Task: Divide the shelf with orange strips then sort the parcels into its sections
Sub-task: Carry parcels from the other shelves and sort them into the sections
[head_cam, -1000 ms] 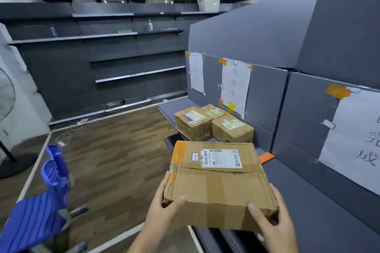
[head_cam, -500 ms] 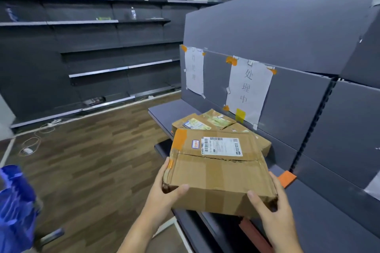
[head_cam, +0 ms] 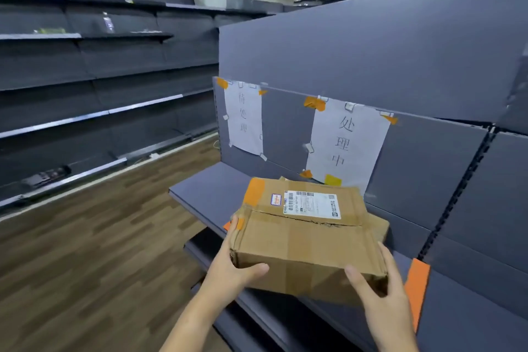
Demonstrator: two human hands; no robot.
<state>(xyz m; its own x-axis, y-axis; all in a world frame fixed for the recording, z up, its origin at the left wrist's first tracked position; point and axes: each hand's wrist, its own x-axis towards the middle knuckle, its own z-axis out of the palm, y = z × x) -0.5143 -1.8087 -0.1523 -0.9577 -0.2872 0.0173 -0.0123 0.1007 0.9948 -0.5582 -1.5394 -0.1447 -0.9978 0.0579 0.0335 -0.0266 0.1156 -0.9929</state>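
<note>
I hold a flat cardboard parcel [head_cam: 305, 240] with a white shipping label and orange tape, level above the grey shelf [head_cam: 205, 194]. My left hand [head_cam: 231, 263] grips its near left corner, thumb on the front face. My right hand [head_cam: 380, 294] grips the near right corner. An orange strip [head_cam: 415, 291] lies across the shelf just right of the parcel. Another orange strip [head_cam: 227, 226] peeks out at the parcel's left edge. Other parcels [head_cam: 380, 226] on the shelf are mostly hidden behind the held one.
Two white paper signs [head_cam: 245, 120] [head_cam: 345, 143] are taped to the shelf's back panel. A lower shelf [head_cam: 205, 248] juts out below. Wooden floor [head_cam: 94, 251] lies to the left, with dark wall shelving [head_cam: 85, 111] beyond it.
I have stepped closer along the shelf with the parcel, which now covers the parcels on the shelf. The blue chair has left the view.
</note>
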